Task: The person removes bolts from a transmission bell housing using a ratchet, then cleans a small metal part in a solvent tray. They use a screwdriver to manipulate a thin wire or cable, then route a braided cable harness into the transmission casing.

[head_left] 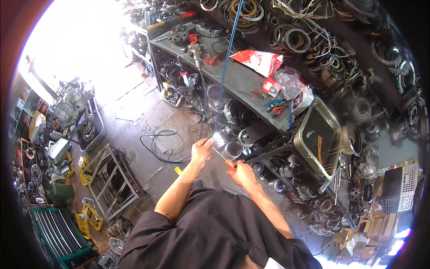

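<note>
My right hand [243, 173] is closed round the orange and black handle of what looks like a screwdriver [219, 154]. Its thin metal shaft slants up and left to my left hand [201, 151]. The fingers of that hand are pinched together at the far end of the shaft; what lies between them is too small to tell. A blue hose [227, 54] hangs from above and passes down close to my left fingertips. Both hands are held in front of my body, above the floor, left of the bench's near end.
A long metal workbench [242, 89] carries a red and white bag [260, 62], pliers and an air tool [195, 53]. A metal tray [319, 139] stands at its near end. A dark hose [154, 152] loops across the floor. A metal frame [114, 181] stands left, near a green cabinet [60, 235].
</note>
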### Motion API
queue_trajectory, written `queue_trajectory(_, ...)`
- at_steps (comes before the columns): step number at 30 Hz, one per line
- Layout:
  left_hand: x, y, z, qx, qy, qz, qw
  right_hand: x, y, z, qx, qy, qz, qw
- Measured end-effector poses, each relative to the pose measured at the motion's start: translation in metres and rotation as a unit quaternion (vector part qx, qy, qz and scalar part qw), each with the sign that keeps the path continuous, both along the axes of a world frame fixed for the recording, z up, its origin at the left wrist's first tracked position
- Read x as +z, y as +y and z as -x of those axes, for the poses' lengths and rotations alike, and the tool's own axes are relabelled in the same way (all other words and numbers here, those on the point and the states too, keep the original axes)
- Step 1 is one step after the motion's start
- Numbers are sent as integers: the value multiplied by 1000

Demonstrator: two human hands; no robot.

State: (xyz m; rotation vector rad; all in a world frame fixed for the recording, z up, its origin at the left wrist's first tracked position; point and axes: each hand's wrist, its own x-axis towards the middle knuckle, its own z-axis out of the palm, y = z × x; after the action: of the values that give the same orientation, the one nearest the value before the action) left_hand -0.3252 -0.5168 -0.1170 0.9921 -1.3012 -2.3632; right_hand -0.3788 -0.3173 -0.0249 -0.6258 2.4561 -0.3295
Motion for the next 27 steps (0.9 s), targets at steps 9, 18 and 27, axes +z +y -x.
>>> queue_trajectory(9, -20, -18, -15, -77, -70, 268, 958, 8, 1, 11, 14, -119, 23, 993)
queue_trajectory(18, -15, -38, -27, -123, 30, 575, 808, -2, 7, 20, 23, -116, 41, 992)
queue_trajectory(27, -2, -53, -32, -174, 1, 457, 872, 6, -2, 22, 13, -203, 62, 977)
